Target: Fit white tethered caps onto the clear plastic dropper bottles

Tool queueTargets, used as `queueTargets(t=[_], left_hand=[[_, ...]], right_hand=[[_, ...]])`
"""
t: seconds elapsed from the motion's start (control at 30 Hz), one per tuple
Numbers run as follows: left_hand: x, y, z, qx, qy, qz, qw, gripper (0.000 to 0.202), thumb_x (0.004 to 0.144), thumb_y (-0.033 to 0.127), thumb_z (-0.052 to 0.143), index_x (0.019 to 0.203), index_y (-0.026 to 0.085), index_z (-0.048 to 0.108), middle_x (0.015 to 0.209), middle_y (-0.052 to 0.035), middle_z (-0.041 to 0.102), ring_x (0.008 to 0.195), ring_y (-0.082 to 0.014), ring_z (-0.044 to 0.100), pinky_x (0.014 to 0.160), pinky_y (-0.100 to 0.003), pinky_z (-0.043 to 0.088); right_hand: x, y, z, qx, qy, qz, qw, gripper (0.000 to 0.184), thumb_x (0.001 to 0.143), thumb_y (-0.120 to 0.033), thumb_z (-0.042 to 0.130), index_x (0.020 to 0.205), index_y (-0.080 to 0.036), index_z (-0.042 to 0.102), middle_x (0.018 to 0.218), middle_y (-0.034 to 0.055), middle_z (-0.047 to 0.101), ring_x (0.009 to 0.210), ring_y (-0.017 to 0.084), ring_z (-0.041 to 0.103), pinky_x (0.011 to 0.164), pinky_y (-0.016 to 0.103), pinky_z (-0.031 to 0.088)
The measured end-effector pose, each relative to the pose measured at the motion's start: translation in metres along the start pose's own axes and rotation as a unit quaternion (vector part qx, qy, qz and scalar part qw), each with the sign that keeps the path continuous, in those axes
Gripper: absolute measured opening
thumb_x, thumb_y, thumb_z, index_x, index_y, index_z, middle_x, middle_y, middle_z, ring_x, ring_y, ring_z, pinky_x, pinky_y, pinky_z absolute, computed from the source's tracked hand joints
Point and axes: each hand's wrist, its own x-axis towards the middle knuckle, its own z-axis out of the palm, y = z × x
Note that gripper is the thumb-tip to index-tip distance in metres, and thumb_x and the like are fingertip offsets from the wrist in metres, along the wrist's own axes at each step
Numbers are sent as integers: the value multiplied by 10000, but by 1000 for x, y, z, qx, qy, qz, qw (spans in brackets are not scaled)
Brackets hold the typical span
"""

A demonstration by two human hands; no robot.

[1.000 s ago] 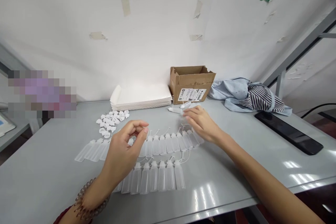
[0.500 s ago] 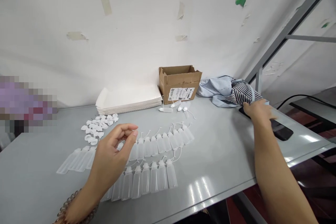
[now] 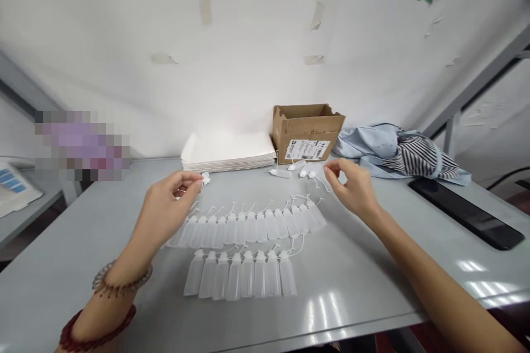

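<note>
My left hand (image 3: pixel 168 207) reaches over the small white caps (image 3: pixel 206 178), with thumb and forefinger pinched beside them. It covers most of the pile, and I cannot make out whether a cap is between the fingertips. My right hand (image 3: pixel 351 187) hovers right of a few loose bottles (image 3: pixel 308 170), its thumb and forefinger pinched. Whatever those fingertips hold, if anything, is too small to make out. In front of my hands lie two rows of clear plastic squeeze bottles, a back row (image 3: pixel 250 227) and a front row (image 3: pixel 240 276), with thin tethers at their necks.
Against the wall sit a stack of white sheets (image 3: pixel 227 153) and an open cardboard box (image 3: pixel 308 132). To the right are a bundled blue and striped cloth (image 3: pixel 401 151) and a black phone-like slab (image 3: pixel 466 212). A blurred purple shape (image 3: pixel 83 140) stands at far left.
My right hand has come left from the dark slab to near the loose bottles. My left hand has moved back onto the pile of caps. The view has shifted left.
</note>
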Motion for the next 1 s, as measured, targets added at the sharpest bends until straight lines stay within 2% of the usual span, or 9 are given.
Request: queueTargets(t=[0.1, 0.2, 0.4, 0.57, 0.8, 0.9, 1.0], left_hand=[[15, -18, -17, 115, 6, -8, 993, 218, 773, 339, 467, 836, 204, 627, 821, -52, 689, 750, -234, 616, 694, -321, 451], [22, -32, -26, 209, 0, -1, 978, 241, 788, 302, 420, 836, 197, 632, 852, -78, 702, 807, -268, 621, 732, -347, 436], [24, -47, -21, 257, -96, 7, 962, 268, 776, 288, 418, 869, 207, 656, 903, -84, 704, 899, -290, 617, 712, -336, 433], [23, -47, -14, 274, -115, -8, 955, 244, 767, 309, 446, 843, 215, 657, 845, -73, 708, 775, -269, 636, 637, -325, 431], [17, -40, -1, 304, -106, -12, 947, 250, 778, 281, 425, 880, 203, 639, 918, -106, 697, 865, -317, 612, 596, -334, 408], [14, -37, 5, 308, -105, 2, 946, 266, 789, 269, 405, 853, 204, 655, 898, -118, 688, 892, -327, 601, 611, -345, 419], [13, -35, 9, 300, -98, 13, 949, 292, 793, 265, 407, 918, 191, 661, 901, -127, 685, 898, -322, 604, 657, -356, 442]], right_hand=[[-7, -18, 1, 23, -29, -37, 999, 141, 844, -239, 469, 730, -214, 548, 635, 1, 565, 581, 150, 508, 582, 287, 417], [-10, -25, 0, 31, -43, -62, 997, 153, 864, -250, 462, 741, -217, 547, 628, 0, 562, 571, 150, 501, 575, 292, 415], [-8, -22, -2, 36, -36, -57, 997, 180, 863, -299, 471, 735, -223, 571, 614, 5, 574, 546, 152, 504, 494, 276, 406], [-8, -20, -3, 44, -30, -50, 997, 170, 853, -282, 486, 725, -223, 581, 602, 2, 572, 549, 150, 500, 457, 259, 407], [-8, -21, -5, 39, -34, -54, 997, 154, 850, -259, 491, 728, -224, 578, 597, -1, 564, 552, 150, 491, 506, 278, 435], [-8, -22, -6, 36, -40, -54, 997, 153, 853, -269, 488, 730, -231, 572, 596, -1, 560, 557, 155, 498, 523, 290, 435], [-8, -21, -5, 35, -40, -59, 997, 150, 854, -269, 485, 734, -229, 566, 599, -3, 566, 561, 155, 504, 559, 304, 435]])
